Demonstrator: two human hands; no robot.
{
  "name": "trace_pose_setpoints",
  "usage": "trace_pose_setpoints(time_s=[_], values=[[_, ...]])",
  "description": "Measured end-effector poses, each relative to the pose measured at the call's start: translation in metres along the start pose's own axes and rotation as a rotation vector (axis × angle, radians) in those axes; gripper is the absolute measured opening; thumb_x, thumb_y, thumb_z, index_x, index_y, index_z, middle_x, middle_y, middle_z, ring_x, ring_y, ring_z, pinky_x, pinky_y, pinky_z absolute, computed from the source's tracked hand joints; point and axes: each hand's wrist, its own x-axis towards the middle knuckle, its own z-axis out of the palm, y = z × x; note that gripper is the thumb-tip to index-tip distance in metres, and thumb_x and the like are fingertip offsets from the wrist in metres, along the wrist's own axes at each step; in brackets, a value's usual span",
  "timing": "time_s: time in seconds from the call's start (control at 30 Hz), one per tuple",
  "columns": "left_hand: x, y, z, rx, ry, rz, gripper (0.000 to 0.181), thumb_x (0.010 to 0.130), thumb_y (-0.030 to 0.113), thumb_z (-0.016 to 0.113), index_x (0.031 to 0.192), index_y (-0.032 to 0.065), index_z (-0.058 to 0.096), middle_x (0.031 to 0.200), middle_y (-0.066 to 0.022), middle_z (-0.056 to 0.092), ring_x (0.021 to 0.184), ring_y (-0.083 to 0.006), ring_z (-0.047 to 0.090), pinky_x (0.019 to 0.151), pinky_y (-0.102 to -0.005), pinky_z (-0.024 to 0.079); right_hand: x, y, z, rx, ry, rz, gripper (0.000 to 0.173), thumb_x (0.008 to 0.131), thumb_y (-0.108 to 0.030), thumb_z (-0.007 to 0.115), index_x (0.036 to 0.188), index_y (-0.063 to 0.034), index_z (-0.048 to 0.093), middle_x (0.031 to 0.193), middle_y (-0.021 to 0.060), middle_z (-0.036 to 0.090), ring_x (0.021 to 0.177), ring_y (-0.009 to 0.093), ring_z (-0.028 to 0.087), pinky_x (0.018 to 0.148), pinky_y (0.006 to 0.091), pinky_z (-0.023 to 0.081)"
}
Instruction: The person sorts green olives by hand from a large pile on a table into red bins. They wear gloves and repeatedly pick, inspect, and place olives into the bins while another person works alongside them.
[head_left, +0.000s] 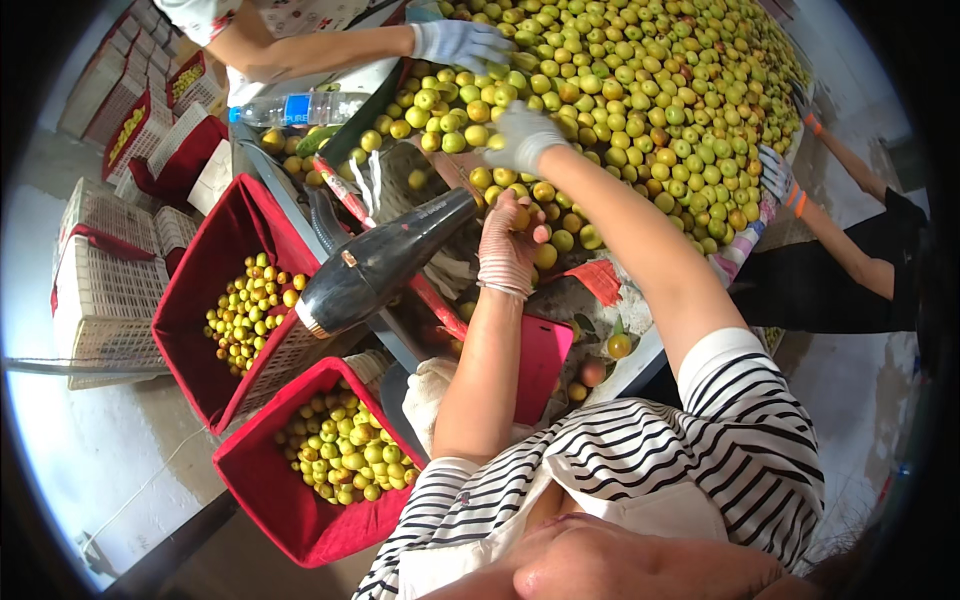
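A large heap of yellow-green jujubes (660, 112), some blushed red-brown, spreads over the sorting table before me. My left hand (512, 244), in a pinkish striped glove with bare fingertips, curls palm up around a jujube (521, 218) at the heap's near edge. Just beyond it my right hand (525, 139), in a grey glove, reaches onto the heap. Motion blurs its fingers, and whether they grip a fruit cannot be told. Left of my hands, a black hair dryer (390, 262) points its nozzle toward the fruit beside my left hand.
Two red-lined crates, one farther (225, 195) and one nearer (255, 457), hold jujubes at the left. A pink phone-like object (544, 360) lies by my left forearm. A plastic bottle (300, 109) rests at the table's corner. Co-workers' gloved hands (461, 45) touch the heap. White crates (112, 277) stand stacked.
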Motion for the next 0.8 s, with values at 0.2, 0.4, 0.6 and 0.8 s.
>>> trace_pose_setpoints(time_s=[0.2,0.4,0.6,0.8], values=[[-0.059,0.061,0.063,-0.357,-0.464,0.272,0.048,0.084,0.011,0.067,0.128,0.0008,0.049,0.12,-0.0167,0.055,0.097,-0.0247,0.06,0.082,-0.0297,0.054,-0.081,0.113,0.01,0.902,0.083,0.164,0.062,0.075,-0.057,0.065,0.092,0.0027,0.066,0.095,0.0145,0.067,0.091,0.02,0.062,0.083,0.0308,0.048],[-0.049,0.043,0.034,-0.293,-0.432,0.355,0.059,0.09,0.03,0.062,0.141,0.008,0.042,0.146,-0.0168,0.042,0.132,-0.0334,0.044,0.112,-0.0503,0.032,-0.15,0.082,0.019,1.044,0.265,0.121,0.063,0.076,-0.052,0.07,0.11,0.0,0.061,0.112,0.0171,0.061,0.104,0.026,0.058,0.093,0.0341,0.045],[-0.028,-0.017,0.024,-0.08,-0.118,0.083,0.068,0.088,0.052,0.06,0.135,0.0063,0.045,0.128,-0.0095,0.053,0.12,-0.0273,0.049,0.102,-0.0417,0.041,-0.161,-0.022,0.008,0.613,0.608,-0.255,0.04,0.077,-0.035,0.069,0.101,-0.0045,0.059,0.105,0.0148,0.058,0.097,0.032,0.058,0.091,0.0408,0.046],[-0.016,-0.019,0.014,-0.187,-0.133,0.105,0.05,0.092,0.051,0.052,0.124,0.0127,0.053,0.122,-0.0069,0.057,0.115,-0.0268,0.052,0.102,-0.0417,0.04,-0.147,-0.023,0.042,0.446,0.623,-0.34,0.042,0.089,-0.036,0.054,0.12,-0.0076,0.057,0.124,0.0157,0.057,0.114,0.032,0.056,0.092,0.0425,0.046]])
